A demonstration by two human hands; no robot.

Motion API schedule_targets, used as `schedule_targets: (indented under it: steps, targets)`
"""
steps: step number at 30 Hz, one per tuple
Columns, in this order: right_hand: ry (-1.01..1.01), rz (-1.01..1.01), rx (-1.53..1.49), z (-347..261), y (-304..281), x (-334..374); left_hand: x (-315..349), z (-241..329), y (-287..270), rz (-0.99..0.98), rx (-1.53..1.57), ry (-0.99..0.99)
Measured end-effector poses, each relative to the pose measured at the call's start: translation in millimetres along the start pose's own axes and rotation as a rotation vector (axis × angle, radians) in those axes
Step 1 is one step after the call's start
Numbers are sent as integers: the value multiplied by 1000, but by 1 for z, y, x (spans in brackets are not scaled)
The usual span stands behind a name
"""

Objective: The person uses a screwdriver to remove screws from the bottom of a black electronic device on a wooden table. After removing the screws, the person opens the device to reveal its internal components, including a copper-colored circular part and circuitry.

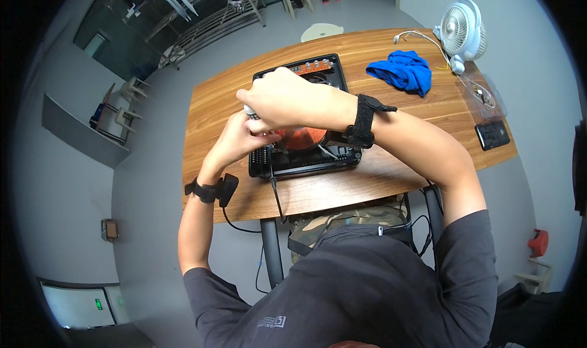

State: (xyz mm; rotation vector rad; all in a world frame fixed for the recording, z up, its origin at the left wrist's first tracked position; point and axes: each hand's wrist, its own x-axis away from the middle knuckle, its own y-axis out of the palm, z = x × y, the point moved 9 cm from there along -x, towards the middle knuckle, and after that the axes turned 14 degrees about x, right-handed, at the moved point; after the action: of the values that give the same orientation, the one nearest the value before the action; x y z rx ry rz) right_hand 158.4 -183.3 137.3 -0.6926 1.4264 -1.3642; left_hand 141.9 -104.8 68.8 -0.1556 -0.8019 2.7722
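An open black case (306, 171) lies on the table in front of me, with an orange strip of round silver knobs (315, 67) along its far side. A round orange part (299, 138) shows inside, partly covered by my arm. Over the case, my right hand (284, 100) is curled into a fist, and a small white-and-dark cylinder (250, 112) pokes out at its thumb side. Just below it, my left hand (237, 139) has its fingers closed together near the orange part. Whatever those fingers pinch is hidden. Both wrists wear black straps.
A crumpled blue cloth (402, 73) lies right of the case on the wooden table (226, 91). Farther right are a white fan (463, 30), a clear bag (483, 97) and a black phone (492, 135). A black cable (276, 195) hangs over the near edge.
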Motion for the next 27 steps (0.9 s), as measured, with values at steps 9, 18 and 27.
schedule_targets:
  steps: [9,18,27]
  targets:
    - [6,3,-46,-2,-4,4,8,-18,2,-46,32,-51]
    - [-18,214,-43,-9,-10,7,2,3,7,33,66,30]
    - [-74,77,-61,-12,-11,12,8,-9,2,-10,79,31]
